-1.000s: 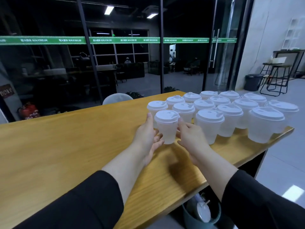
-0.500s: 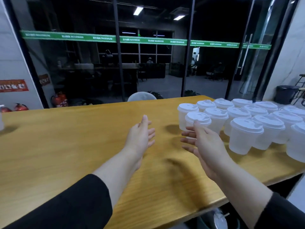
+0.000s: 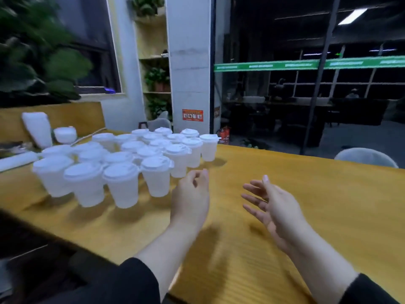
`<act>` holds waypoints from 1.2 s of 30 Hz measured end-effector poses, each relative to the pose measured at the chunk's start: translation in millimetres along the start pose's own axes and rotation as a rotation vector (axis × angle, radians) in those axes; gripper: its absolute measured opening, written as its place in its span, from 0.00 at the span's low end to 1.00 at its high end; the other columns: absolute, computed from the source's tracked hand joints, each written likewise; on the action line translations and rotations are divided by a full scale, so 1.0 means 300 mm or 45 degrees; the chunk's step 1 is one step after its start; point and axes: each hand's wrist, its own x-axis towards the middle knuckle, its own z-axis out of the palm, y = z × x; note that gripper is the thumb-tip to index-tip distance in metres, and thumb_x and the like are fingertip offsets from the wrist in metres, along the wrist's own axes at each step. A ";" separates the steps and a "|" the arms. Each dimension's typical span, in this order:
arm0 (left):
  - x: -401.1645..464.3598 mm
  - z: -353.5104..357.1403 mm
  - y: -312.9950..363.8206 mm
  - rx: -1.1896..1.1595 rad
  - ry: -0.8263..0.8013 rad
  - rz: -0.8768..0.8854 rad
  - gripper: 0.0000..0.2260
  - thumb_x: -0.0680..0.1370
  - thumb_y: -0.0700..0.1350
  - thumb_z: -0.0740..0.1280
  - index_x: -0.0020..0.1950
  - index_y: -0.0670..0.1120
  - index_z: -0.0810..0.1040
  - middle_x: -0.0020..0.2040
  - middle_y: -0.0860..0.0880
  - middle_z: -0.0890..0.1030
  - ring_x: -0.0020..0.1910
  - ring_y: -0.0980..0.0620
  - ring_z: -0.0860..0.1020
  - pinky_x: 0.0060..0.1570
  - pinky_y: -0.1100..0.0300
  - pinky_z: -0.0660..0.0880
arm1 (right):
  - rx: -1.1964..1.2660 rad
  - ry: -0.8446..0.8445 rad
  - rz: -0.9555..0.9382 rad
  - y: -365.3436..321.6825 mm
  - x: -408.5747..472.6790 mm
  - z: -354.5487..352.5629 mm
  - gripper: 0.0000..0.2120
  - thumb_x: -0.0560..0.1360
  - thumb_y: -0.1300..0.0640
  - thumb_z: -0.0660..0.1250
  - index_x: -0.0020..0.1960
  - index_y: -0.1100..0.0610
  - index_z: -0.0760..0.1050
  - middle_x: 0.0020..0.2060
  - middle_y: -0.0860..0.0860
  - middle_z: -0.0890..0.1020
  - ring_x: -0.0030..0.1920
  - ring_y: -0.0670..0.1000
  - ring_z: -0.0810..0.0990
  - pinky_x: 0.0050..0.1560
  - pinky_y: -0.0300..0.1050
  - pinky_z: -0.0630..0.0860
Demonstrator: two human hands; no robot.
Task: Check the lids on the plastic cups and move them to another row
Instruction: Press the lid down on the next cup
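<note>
White cups [image 3: 122,185], yellow wood-grain table [image 3: 328,194]

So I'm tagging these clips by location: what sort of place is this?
Probably an office or shared workspace after hours. A long wooden table faces glass partition walls with a green banner strip, dark desks sit beyond, and a fire extinguisher stands by a pillar. The many lidded plastic cups hint at drinks prep.

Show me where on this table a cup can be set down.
Bare wood lies right of the cups, around both hands and on toward the grey chair. The table is crowded at the left, where cups stand packed.
</note>
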 end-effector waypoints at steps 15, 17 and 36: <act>0.211 -0.183 -0.337 0.083 0.154 -0.140 0.25 0.84 0.54 0.61 0.80 0.48 0.66 0.73 0.47 0.76 0.74 0.46 0.72 0.72 0.49 0.68 | 0.012 -0.421 0.049 0.245 0.200 0.628 0.20 0.85 0.42 0.54 0.70 0.49 0.73 0.64 0.47 0.80 0.62 0.46 0.78 0.62 0.45 0.73; 0.219 -0.182 -0.322 0.021 0.141 -0.156 0.26 0.85 0.54 0.59 0.83 0.48 0.61 0.77 0.49 0.72 0.77 0.48 0.68 0.73 0.57 0.64 | 0.041 -0.473 0.063 0.256 0.214 0.643 0.22 0.86 0.41 0.52 0.70 0.50 0.75 0.62 0.45 0.83 0.61 0.43 0.81 0.60 0.43 0.75; 0.046 0.248 -0.054 -0.430 -0.461 -0.306 0.18 0.84 0.66 0.55 0.45 0.63 0.80 0.51 0.61 0.84 0.56 0.59 0.81 0.64 0.52 0.77 | -0.589 -0.108 -0.349 0.050 0.125 -0.096 0.18 0.79 0.53 0.72 0.68 0.48 0.77 0.60 0.37 0.83 0.60 0.40 0.82 0.62 0.44 0.78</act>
